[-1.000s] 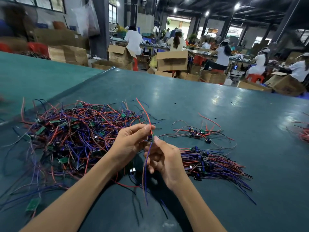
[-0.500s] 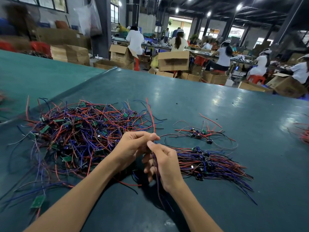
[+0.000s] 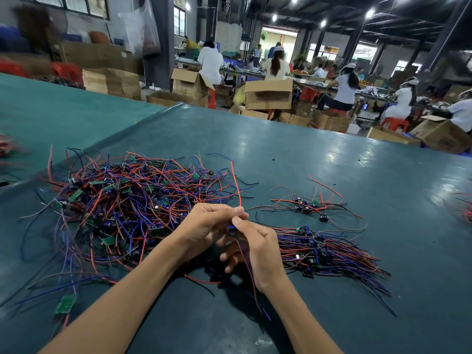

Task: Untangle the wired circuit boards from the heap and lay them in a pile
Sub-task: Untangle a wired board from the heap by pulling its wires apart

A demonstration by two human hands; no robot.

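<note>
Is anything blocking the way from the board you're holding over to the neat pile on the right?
Nothing visible does. The left hand and right hand pinch the wired board; the pile lies just beside the right hand.

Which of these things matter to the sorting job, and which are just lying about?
Part of the job:
tangled heap of red and blue wires with green circuit boards
aligned pile of wired boards
one wired board, pinched between left hand and right hand

Just lying about:
brown cardboard boxes
red plastic stools
</note>
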